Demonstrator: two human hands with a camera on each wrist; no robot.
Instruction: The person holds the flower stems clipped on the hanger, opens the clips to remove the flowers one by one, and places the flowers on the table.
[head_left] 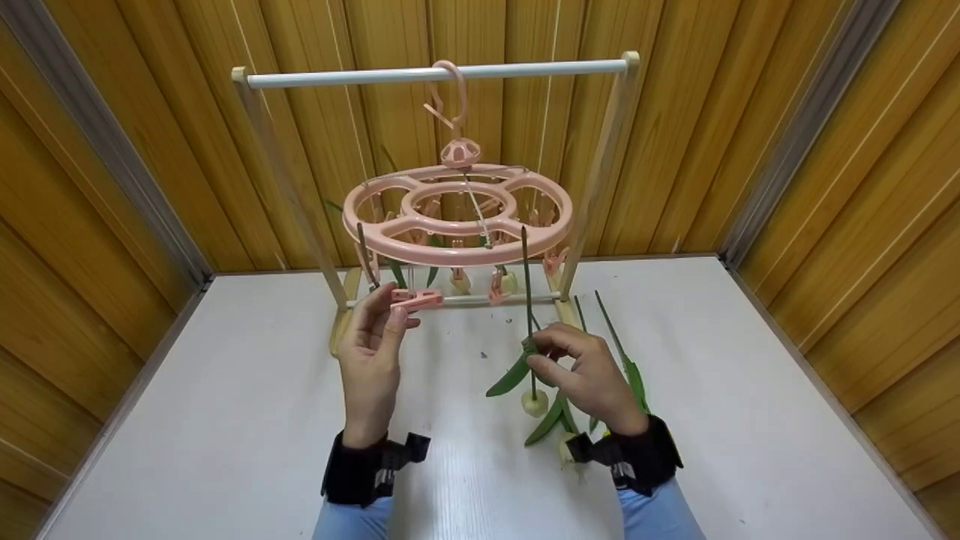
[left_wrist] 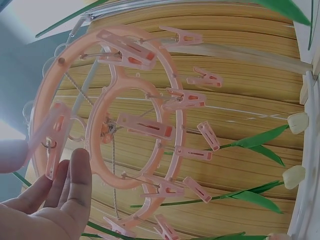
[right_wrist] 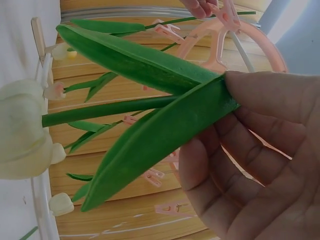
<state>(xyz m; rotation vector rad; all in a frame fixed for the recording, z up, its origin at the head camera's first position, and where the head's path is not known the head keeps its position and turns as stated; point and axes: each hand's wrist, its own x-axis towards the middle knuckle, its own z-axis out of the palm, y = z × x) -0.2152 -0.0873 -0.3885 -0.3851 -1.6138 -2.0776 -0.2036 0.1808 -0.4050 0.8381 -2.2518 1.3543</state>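
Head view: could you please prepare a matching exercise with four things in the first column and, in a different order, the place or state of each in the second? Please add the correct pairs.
Column one
1. Left hand
2. Right hand
3. Pink hanger
4. Blue sleeves

Column two
A. Hooked over the white top bar
B. At the bottom edge of the picture
C. Pinches a pink clip
D. Holds a white flower with its bloom pointing down

Right pairs: 1-C, 2-D, 3-A, 4-B
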